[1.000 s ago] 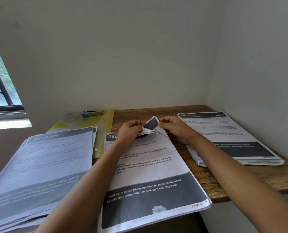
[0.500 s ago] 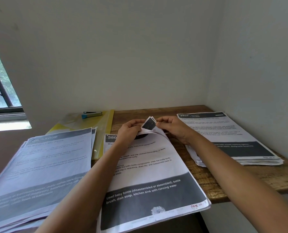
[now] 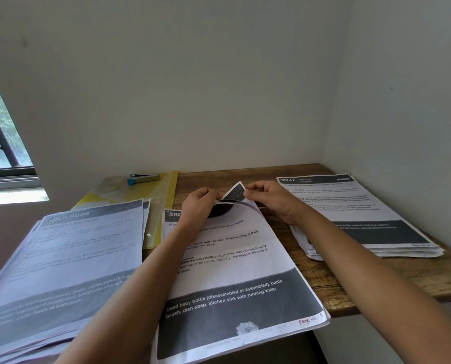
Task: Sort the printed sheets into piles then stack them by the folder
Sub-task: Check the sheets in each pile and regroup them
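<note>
Because the sheets of the middle pile (image 3: 232, 271) cling together, I have both hands at its far corner: my left hand (image 3: 198, 203) pinches the top sheets (image 3: 235, 193) just beside the curl, while my right hand (image 3: 269, 199) pinches the raised tip between thumb and fingertips, turning it up so its dark printed band faces me. I judge I am separating one sheet or checking what lies under it, not lifting the whole pile. That pile lies straight in front of me, its near edge hanging over the edge of the table (image 3: 376, 274), with the page number in red at the near right corner. Two other piles flank it, apart from it so the sorts do not mix: a thick left pile (image 3: 69, 258) headed MULTI-ROOM, and a right pile (image 3: 363, 219) headed KITCHEN close to the wall. The yellow folder (image 3: 164, 206) lies at the back left, partly under the left pile, with a small blue-tipped stapler (image 3: 142, 178) resting on it. The piles are meant to end up stacked beside it, so I judge sorting is well along and stacking not yet done
</note>
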